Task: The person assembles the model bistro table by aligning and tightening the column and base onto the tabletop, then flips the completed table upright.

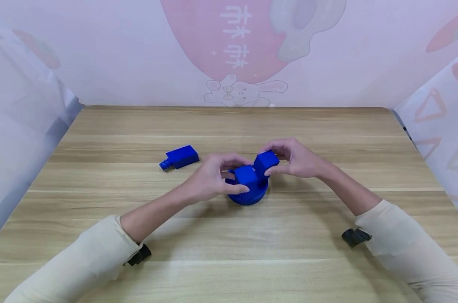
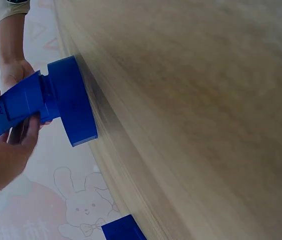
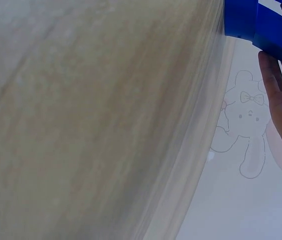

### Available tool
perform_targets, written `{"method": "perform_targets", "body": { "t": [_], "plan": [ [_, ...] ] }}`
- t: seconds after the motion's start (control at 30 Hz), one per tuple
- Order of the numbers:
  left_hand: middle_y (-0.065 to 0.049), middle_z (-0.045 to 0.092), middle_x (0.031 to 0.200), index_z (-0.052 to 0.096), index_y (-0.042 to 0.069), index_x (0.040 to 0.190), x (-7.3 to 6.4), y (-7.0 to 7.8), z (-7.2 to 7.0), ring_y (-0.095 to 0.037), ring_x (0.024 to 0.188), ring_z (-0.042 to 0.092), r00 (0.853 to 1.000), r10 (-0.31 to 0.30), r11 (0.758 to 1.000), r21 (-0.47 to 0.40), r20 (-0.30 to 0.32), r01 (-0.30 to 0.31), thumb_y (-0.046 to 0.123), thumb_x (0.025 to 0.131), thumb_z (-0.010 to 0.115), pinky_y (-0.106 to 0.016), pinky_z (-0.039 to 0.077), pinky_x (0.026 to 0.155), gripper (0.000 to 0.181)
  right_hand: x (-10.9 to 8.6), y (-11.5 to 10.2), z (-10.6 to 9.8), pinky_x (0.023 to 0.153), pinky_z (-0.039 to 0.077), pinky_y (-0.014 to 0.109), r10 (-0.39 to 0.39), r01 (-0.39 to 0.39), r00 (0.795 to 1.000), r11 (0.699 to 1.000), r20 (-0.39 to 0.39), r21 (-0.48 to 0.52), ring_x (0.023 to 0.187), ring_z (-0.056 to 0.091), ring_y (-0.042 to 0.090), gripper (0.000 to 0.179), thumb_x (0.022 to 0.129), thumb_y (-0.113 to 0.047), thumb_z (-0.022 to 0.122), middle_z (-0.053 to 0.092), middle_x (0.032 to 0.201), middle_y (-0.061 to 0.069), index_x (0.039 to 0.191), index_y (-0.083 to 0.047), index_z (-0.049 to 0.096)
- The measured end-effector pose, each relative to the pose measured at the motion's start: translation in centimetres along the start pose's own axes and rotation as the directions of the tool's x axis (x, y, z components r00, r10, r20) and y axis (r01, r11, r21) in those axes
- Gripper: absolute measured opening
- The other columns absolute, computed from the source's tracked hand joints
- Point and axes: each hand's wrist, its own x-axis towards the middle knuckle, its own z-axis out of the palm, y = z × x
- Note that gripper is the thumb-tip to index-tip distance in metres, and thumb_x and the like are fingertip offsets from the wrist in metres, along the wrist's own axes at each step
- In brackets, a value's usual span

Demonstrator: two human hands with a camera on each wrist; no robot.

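Observation:
A round blue base (image 1: 248,198) stands on the wooden table with two blue blocks on it. My left hand (image 1: 208,179) grips the left block (image 1: 246,174), thumb at the near side and fingers at the far side. With thumb and fingers my right hand (image 1: 299,160) holds the right block (image 1: 267,161), which leans outward. In the left wrist view the nearer block (image 2: 18,102) slants away from the base (image 2: 73,102), and part of a narrower neck shows between them. In the right wrist view the right block (image 3: 276,36) is cut off by the frame's edge.
Another blue block (image 1: 182,157) with a ridged neck lies on its side on the table (image 1: 229,240), left of the base. A printed curtain (image 1: 119,54) hangs behind the table's far edge, with more sheeting at both sides.

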Motion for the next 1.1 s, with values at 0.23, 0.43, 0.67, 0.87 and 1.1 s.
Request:
{"method": "perform_targets", "body": {
  "t": [0.23, 0.43, 0.67, 0.87, 1.1],
  "plan": [
    [-0.019, 0.06, 0.142, 0.062, -0.003, 0.137, 0.3, -0.4, -0.4, -0.032, 0.127, 0.062, 0.988, 0.062, 0.997, -0.048, 0.142, -0.056, -0.006, 0.092, 0.071, -0.043, 0.051, 0.108, 0.046, 0.1, -0.1, 0.0, 0.092, 0.06, 0.034, -0.007, 0.007, 1.0, 1.0, 0.007, 0.013, 0.101, 0.071, 0.021, 0.034, 0.087, 0.008, 0.078, 0.072, 0.111, 0.018, 0.119, 0.009, 0.066],
    [-0.015, 0.062, 0.137, 0.059, -0.002, 0.136, 0.3, -0.4, -0.2, -0.029, 0.124, 0.061, 0.993, 0.052, 0.999, 0.0, 0.103, -0.052, -0.001, 0.09, 0.075, -0.042, 0.052, 0.107, 0.049, 0.1, -0.2, 0.1, 0.092, 0.06, 0.034, 0.006, -0.006, 1.0, 1.0, 0.004, 0.006, 0.101, 0.071, 0.021, 0.035, 0.087, 0.009, 0.078, 0.072, 0.111, 0.018, 0.119, 0.01, 0.065],
    [-0.014, 0.068, 0.118, 0.057, 0.0, 0.117, 0.3, -0.1, 1.2, -0.025, 0.106, 0.069, 0.998, 0.006, 0.995, 0.101, -0.067, 0.001, 0.009, 0.081, 0.09, -0.036, 0.059, 0.095, 0.05, 0.0, -0.2, 0.1, 0.093, 0.06, 0.033, 0.03, -0.03, 1.0, 1.0, -0.004, 0.004, 0.102, 0.07, 0.022, 0.037, 0.087, 0.009, 0.078, 0.071, 0.113, 0.02, 0.121, 0.01, 0.064],
    [-0.017, 0.069, 0.118, 0.057, 0.0, 0.111, 0.1, 0.2, 1.3, -0.027, 0.106, 0.071, 0.997, 0.031, 0.988, 0.153, -0.075, -0.019, 0.009, 0.079, 0.09, -0.038, 0.06, 0.093, 0.046, -0.1, -0.2, 0.1, 0.092, 0.06, 0.033, 0.035, -0.035, 0.999, 0.999, -0.004, 0.005, 0.102, 0.07, 0.022, 0.037, 0.087, 0.009, 0.078, 0.072, 0.113, 0.02, 0.121, 0.01, 0.065],
    [-0.016, 0.068, 0.119, 0.063, -0.003, 0.119, 0.0, 0.5, 0.8, -0.027, 0.11, 0.067, 0.997, 0.075, 0.981, 0.181, -0.008, -0.073, 0.006, 0.079, 0.086, -0.037, 0.059, 0.096, 0.047, -0.1, -0.3, 0.1, 0.093, 0.06, 0.033, 0.032, -0.032, 0.999, 0.999, -0.006, 0.002, 0.101, 0.07, 0.022, 0.035, 0.087, 0.008, 0.078, 0.072, 0.112, 0.018, 0.119, 0.01, 0.065]
  ]
}}
